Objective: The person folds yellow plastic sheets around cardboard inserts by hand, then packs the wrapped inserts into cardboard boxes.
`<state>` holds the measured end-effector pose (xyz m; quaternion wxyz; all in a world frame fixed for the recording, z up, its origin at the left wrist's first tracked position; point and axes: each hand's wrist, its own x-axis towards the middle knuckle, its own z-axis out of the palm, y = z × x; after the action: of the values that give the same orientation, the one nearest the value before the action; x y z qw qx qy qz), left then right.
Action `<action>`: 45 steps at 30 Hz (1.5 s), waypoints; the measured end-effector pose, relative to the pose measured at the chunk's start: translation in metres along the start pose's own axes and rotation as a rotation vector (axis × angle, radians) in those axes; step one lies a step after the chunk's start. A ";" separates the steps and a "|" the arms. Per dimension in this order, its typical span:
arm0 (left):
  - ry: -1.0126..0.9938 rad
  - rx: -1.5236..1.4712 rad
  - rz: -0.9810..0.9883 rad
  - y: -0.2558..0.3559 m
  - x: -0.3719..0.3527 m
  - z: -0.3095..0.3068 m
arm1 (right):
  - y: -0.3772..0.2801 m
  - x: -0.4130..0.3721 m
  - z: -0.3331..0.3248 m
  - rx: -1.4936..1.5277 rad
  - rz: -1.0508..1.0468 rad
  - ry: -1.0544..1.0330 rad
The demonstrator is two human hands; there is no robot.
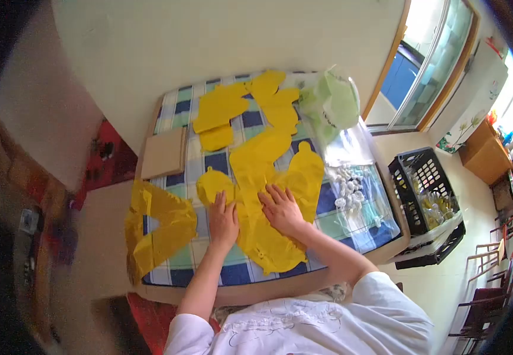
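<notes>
A large flat yellow sheet, which looks like an uninflated foil balloon (268, 236), lies across the table in front of me. My left hand (224, 222) rests flat near its left edge, fingers stretched forward beside a rounded yellow lobe (212, 183). On the middle of the balloon, my right hand (282, 210) is spread with the palm down. Neither hand grips anything. More flat yellow pieces (224, 109) lie toward the wall. To the left, a creased, shinier yellow piece (164, 222) hangs partly over the table edge.
The table has a plaid cloth (179, 277). A cardboard piece (164, 154) lies at the left, a pale green plastic bag (334, 103) at the far right. Clear packets of small white items (348, 189) sit at right. Black crates (425, 183) stand beside the table.
</notes>
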<state>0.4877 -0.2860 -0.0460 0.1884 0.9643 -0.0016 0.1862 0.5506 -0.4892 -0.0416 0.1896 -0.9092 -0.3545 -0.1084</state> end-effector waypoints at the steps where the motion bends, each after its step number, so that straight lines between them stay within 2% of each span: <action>1: 0.009 0.016 -0.005 0.002 -0.008 0.001 | 0.001 0.001 0.002 -0.001 0.000 -0.005; 6: -0.002 0.024 -0.052 0.002 -0.014 0.008 | -0.012 -0.011 0.000 -0.009 0.007 0.036; 9: 0.037 -0.101 -0.061 0.006 -0.014 0.005 | -0.016 -0.018 -0.003 0.000 0.017 0.029; 12: -0.014 0.026 0.114 0.015 -0.014 -0.012 | -0.013 -0.018 -0.011 0.042 0.048 0.048; 15: -0.110 0.036 0.207 0.018 -0.014 -0.015 | 0.006 -0.017 -0.019 0.041 0.098 0.090; 20: -0.112 0.000 0.137 0.014 -0.015 -0.007 | 0.026 -0.028 -0.014 -0.013 0.140 0.112; 33: -0.087 -0.005 0.019 0.012 -0.014 -0.005 | 0.023 -0.029 -0.020 -0.007 0.169 0.138; 45: -0.086 0.081 0.072 0.002 -0.014 0.001 | 0.027 -0.031 -0.015 -0.009 0.162 0.135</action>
<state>0.4752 -0.2890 -0.0510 0.1422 0.9775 -0.0367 0.1512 0.5458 -0.5326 -0.0453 0.2169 -0.9264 -0.2658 -0.1552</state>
